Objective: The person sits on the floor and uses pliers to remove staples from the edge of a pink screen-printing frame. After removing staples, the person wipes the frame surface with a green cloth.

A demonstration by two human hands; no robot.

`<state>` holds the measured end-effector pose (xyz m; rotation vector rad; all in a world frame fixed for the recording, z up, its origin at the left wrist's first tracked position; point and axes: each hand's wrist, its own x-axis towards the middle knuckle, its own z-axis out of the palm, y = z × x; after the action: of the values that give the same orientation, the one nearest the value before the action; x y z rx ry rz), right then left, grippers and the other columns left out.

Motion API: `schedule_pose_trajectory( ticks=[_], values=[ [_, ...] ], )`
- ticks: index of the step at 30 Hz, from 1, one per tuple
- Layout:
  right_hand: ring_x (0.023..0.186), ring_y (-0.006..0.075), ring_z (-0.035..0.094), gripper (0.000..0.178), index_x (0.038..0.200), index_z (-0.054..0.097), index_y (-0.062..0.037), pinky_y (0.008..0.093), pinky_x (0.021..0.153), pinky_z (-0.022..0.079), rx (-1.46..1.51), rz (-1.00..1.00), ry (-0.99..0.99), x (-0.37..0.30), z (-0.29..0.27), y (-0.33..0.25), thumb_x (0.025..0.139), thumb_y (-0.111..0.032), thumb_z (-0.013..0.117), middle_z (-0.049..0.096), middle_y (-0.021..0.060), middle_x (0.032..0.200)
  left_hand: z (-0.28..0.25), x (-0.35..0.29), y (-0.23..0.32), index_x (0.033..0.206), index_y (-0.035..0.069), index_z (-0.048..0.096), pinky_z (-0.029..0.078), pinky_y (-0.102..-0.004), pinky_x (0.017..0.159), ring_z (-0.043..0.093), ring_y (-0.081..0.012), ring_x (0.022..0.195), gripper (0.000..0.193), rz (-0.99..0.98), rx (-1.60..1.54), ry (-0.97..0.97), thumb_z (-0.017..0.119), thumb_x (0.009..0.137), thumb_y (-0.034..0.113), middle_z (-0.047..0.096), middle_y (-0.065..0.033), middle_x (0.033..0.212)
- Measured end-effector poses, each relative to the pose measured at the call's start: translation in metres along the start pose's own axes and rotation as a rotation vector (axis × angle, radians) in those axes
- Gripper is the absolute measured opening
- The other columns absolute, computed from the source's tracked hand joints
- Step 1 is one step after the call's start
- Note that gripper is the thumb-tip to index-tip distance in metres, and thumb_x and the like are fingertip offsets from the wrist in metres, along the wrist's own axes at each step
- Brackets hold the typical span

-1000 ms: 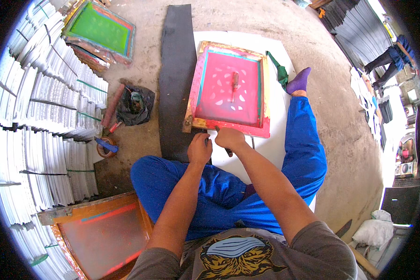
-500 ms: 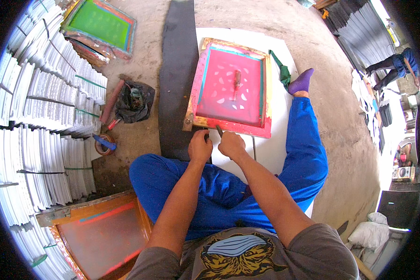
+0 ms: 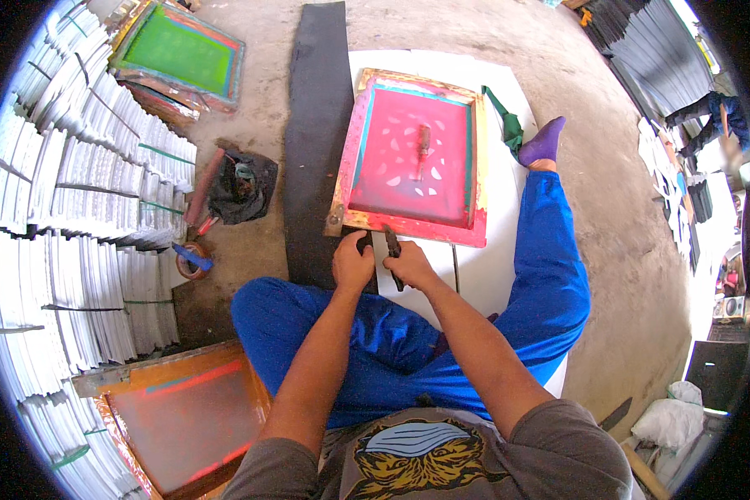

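Note:
Both my hands are close together at the near edge of a screen-printing frame [image 3: 480, 167]. The frame has a pink mesh with pale curved shapes and lies on a white board [image 3: 502, 250]. My right hand [image 3: 411, 265] is closed around a short, narrow dark object [image 3: 393, 246], whose kind I cannot make out. It juts out above and below my fingers, with its upper end by the frame's edge. My left hand [image 3: 354, 262] is closed beside it, with a bit of something dark at its fingertips. On the mesh lies a small red-brown handled tool [image 3: 423, 150].
A long black strip [image 3: 318, 125] runs left of the frame. Farther left are a black plastic bag [image 3: 246, 187], a tape roll [image 3: 193, 261] and stacked white sheets [image 3: 92, 275]. Other screen frames, one with green mesh [image 3: 175, 54], lie around. At far right is another person [image 3: 717, 117].
My right hand has shifted slightly down and left, and more of the dark object shows beneath its fingers. My left hand stays nearly in place. The other person has moved.

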<state>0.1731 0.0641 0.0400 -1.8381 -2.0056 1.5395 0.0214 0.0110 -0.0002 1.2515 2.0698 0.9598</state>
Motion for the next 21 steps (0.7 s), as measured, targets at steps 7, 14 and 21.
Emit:
schedule_pose_trajectory(
  ticks=[7,14,21],
  values=[
    [0.05,0.0171,0.058,0.016,0.082,0.061,-0.002,0.0329,0.044,0.044,0.67,0.022,-0.153,0.002,0.013,0.01,0.077,-0.013,0.07,0.059,0.0061,0.065,-0.001,0.0,-0.001,0.115,0.003,0.067,0.048,-0.0435,0.096,0.064,-0.0377,0.109,0.033,0.006,-0.082,0.063,0.068,0.086,0.019,0.068,-0.0199,0.116],
    [0.052,0.0231,0.063,0.019,0.08,0.062,0.0009,0.0364,0.047,0.049,0.3,-0.117,0.095,0.003,0.033,0.024,0.08,-0.017,0.067,0.062,0.0127,0.063,-0.004,0.0,0.0,0.117,0.004,0.069,0.049,-0.044,0.094,0.065,-0.0385,0.108,0.034,-0.068,-0.08,0.018,0.066,0.09,0.024,0.069,-0.0204,0.115],
    [0.052,0.0288,0.067,0.033,0.076,0.061,0.004,0.0411,0.051,0.053,-0.183,-0.034,-0.006,0.005,-0.006,0.008,0.085,-0.027,0.066,0.063,0.0159,0.06,-0.002,0.001,-0.002,0.117,0.004,0.069,0.049,-0.045,0.095,0.065,-0.0397,0.107,0.035,-0.064,-0.086,0.039,0.066,0.089,0.024,0.068,-0.0217,0.115]
  ],
)
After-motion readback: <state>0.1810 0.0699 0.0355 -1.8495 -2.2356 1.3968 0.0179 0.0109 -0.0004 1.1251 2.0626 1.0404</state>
